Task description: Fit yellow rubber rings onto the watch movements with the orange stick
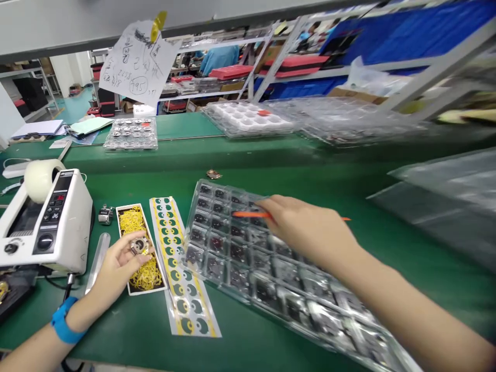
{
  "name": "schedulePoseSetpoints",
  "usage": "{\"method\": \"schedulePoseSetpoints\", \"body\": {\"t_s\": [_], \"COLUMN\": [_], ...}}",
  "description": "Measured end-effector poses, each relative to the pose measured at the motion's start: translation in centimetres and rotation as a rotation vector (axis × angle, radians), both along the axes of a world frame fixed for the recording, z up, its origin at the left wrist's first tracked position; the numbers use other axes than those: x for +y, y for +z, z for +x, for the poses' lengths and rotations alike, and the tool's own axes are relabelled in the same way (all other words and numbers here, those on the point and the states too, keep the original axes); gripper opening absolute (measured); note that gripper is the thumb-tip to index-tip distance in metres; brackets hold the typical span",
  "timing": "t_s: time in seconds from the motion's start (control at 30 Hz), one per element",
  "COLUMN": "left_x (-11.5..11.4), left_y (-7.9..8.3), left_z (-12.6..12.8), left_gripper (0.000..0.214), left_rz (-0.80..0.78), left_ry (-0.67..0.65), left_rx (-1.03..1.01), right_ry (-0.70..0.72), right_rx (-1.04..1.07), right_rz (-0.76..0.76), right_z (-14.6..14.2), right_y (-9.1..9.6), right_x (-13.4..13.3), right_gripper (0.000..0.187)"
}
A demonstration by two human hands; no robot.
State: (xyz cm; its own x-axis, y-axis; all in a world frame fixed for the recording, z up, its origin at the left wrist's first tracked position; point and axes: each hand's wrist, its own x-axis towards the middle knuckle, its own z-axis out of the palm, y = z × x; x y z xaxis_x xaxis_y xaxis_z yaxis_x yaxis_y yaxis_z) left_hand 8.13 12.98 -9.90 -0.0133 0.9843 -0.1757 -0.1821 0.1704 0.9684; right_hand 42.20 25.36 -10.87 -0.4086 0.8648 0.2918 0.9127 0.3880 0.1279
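While the left hand pinches a round metal part above yellow rubber bands at lower left, the right hand grips an orange stick over a clear blister tray.

The right hand hides most of the orange stick.

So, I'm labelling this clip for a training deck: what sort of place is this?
Probably a factory assembly or packing line: there's a long green workbench, a clear plastic tray of small dark parts, and a benchtop tape dispenser.
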Motion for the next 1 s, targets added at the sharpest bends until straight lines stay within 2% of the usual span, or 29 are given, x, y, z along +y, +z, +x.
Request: {"method": "schedulePoseSetpoints", "body": {"t_s": [0.17, 0.3, 0.43, 0.6, 0.83, 1.0], "left_x": [-0.4, -0.7, -0.6, -0.6, -0.6, -0.3], "left_y": [0.3, 0.9, 1.1, 1.0, 0.9, 0.9], "left_z": [0.1, 0.4, 0.3, 0.0, 0.3, 0.2], "left_gripper": [0.028, 0.038, 0.036, 0.032, 0.034, 0.028], "left_rz": [-0.054, -0.13, -0.147, -0.129, -0.151, -0.146], "left_ry": [-0.118, -0.183, -0.173, -0.178, -0.226, -0.139], "left_rx": [-0.004, -0.084, -0.141, -0.054, -0.059, 0.018], "right_ry": [0.529, 0.73, 0.759, 0.723, 0.659, 0.651], "right_rx": [0.141, 0.31, 0.449, 0.482, 0.616, 0.657], "right_rz": [0.26, 0.371, 0.392, 0.431, 0.337, 0.299], "right_z": [-8.8, -14.0, -16.2, -16.0, -16.0, -15.7], "right_y": [0.8, 0.9, -0.2, -1.2, -1.2, -1.0], "right_x": [-5.8, -8.6, -9.2, -9.6, -10.0, -10.0], "right_gripper": [0.04, 0.038, 0.038, 0.032, 0.034, 0.042]}}
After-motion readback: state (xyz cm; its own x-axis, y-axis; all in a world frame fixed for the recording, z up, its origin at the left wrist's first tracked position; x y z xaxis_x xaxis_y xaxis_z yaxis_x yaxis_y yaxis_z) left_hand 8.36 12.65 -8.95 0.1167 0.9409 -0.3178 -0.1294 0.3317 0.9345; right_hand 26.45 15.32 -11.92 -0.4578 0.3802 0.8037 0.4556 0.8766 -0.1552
